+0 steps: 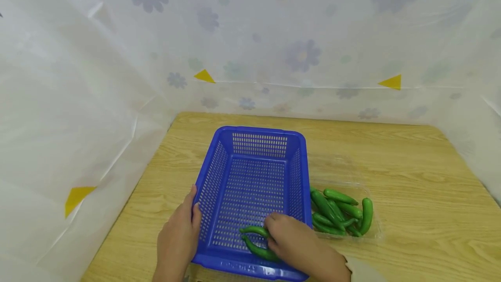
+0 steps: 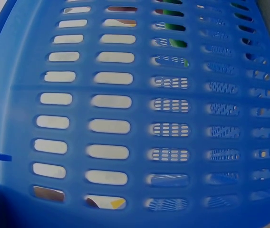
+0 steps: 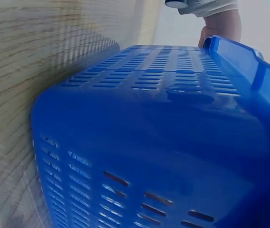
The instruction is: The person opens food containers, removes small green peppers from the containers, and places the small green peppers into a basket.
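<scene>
A blue plastic basket (image 1: 256, 195) with slotted walls stands in the middle of the table. My left hand (image 1: 179, 229) grips its left rim near the front. In the left wrist view the slotted basket wall (image 2: 139, 92) fills the picture. My right hand (image 1: 289, 240) reaches over the right rim into the near right corner, fingers curled on green chili peppers. One chili pepper (image 1: 254, 229) runs into its fingertips; a second chili pepper (image 1: 258, 250) lies just below, partly covered by the hand. In the right wrist view the basket's outside (image 3: 149, 123) hides the right hand.
To the right of the basket, a clear plastic container (image 1: 372, 229) holds several green chili peppers (image 1: 340, 212); its left side is hidden behind the basket. Beneath is a wood-grain table (image 1: 422, 177). Flower-printed sheeting (image 1: 266, 47) closes off the back and sides.
</scene>
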Tool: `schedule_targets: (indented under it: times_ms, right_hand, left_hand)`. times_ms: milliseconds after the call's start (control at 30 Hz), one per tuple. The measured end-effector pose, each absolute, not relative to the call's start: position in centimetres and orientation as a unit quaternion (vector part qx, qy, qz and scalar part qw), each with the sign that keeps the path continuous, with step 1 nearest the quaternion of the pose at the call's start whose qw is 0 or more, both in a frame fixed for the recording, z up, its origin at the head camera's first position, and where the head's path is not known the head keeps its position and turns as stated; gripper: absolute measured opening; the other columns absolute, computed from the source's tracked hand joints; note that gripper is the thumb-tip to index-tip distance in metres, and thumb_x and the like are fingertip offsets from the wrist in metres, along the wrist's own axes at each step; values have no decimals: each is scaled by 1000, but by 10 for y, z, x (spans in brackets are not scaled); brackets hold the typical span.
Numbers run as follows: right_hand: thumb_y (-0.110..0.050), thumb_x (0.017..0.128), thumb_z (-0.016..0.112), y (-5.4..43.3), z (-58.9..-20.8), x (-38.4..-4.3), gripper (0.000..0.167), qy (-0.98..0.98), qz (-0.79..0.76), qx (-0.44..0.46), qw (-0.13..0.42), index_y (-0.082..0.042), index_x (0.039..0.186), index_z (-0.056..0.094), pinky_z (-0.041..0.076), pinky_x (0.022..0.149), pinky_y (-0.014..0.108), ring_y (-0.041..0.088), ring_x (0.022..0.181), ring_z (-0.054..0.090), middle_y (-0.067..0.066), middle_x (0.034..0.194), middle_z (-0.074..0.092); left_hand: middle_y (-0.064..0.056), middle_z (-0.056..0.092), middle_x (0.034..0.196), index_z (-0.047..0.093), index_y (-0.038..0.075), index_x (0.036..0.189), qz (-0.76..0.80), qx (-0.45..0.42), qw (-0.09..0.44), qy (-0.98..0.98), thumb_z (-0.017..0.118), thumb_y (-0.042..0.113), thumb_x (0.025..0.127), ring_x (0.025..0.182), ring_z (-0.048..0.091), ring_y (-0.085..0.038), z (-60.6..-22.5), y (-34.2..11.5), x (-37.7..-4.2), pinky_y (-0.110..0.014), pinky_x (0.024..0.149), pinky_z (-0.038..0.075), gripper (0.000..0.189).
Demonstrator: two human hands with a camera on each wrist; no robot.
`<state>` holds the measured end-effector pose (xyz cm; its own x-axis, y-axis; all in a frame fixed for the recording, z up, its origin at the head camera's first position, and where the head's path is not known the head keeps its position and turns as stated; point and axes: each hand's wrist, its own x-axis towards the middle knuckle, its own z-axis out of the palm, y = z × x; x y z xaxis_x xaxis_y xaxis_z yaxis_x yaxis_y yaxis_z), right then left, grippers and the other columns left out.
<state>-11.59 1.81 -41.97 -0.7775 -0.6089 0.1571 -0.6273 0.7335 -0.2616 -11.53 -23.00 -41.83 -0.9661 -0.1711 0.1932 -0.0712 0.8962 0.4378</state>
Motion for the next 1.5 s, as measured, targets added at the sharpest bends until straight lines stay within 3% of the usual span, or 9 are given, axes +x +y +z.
schedule_targets:
  times_ms: [400,867,1233,1500]
  right_hand:
    - [-4,75,62,14,-421,-116,12,-946,121,300,1,-13,71,55,43,44,30,16,57,54,-2,68,54]
    - [-4,77,62,10,-421,-120,15,-955,127,262,-61,-15,69,55,39,41,31,13,56,52,-1,69,55]
    - [-5,79,60,7,-423,-117,12,-961,98,252,-55,-14,71,59,42,43,33,14,56,53,-1,68,56]
    - [-4,81,58,7,-424,-114,21,-964,79,254,-22,-17,66,52,41,40,30,9,51,46,-2,64,51]
  left_hand:
    - [-17,60,120,38,16,143,-220,61,105,-968,41,25,98,94,61,-41,-418,-231,-116,-55,66,48,46]
    - [-17,60,119,38,16,143,-218,56,112,-968,41,25,98,95,61,-40,-418,-231,-115,-55,68,48,46]
    - [-17,59,121,37,17,144,-219,58,95,-969,41,25,98,93,62,-40,-416,-231,-115,-53,65,49,47]
    - [-17,58,122,36,17,144,-221,59,91,-969,40,25,98,96,61,-40,-416,-231,-115,-54,67,48,47]
